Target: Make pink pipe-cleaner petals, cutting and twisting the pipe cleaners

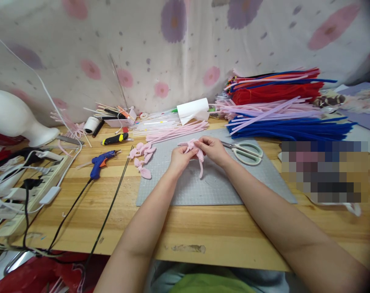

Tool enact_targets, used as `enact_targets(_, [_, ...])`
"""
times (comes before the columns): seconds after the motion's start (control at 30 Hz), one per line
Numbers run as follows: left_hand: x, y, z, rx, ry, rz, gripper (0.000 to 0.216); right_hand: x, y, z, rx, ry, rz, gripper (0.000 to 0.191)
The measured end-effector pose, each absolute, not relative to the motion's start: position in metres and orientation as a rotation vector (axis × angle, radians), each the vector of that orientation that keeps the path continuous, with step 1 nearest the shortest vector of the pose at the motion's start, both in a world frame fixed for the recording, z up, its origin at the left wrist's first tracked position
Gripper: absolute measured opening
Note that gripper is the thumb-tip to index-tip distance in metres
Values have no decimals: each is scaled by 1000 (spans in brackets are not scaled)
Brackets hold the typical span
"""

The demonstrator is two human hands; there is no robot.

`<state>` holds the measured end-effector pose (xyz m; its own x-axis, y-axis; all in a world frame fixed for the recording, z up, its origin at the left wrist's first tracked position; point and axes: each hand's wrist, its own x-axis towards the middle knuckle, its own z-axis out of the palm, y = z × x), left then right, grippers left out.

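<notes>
Both my hands meet over a grey cutting mat (pixel 212 187) on a wooden table (pixel 111 211). My left hand (pixel 180 156) and my right hand (pixel 212 148) are closed, pinching a pink pipe cleaner piece (pixel 199 154) between them; one fuzzy end hangs down toward the mat. A cluster of finished pink pipe cleaner shapes (pixel 142 156) lies at the mat's left edge. Loose pink pipe cleaners (pixel 179 132) lie just behind my hands.
White-handled scissors (pixel 244 152) lie right of my right hand. Stacks of blue, red and pink pipe cleaners (pixel 283 110) fill the back right. A blue glue gun (pixel 101 162), a utility knife (pixel 114 139), a power strip (pixel 29 191) and cables sit to the left.
</notes>
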<state>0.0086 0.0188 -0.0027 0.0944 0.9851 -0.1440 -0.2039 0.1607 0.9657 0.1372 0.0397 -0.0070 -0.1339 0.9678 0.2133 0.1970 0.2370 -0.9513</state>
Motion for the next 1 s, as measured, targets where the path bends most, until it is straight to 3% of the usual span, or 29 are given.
enact_targets(0.37, [6,22,-8,1080,1071,1083,27,146,50,-6,-1174,-1516,970,30])
enact_targets(0.5, [10,20,-9,941,1009,1100,29,149,51,-3,-1170,-1491,1115,29])
enact_targets(1.0, [13,21,-21,1122,789,1009,16,151,54,3,-1023,-1221,1229,36])
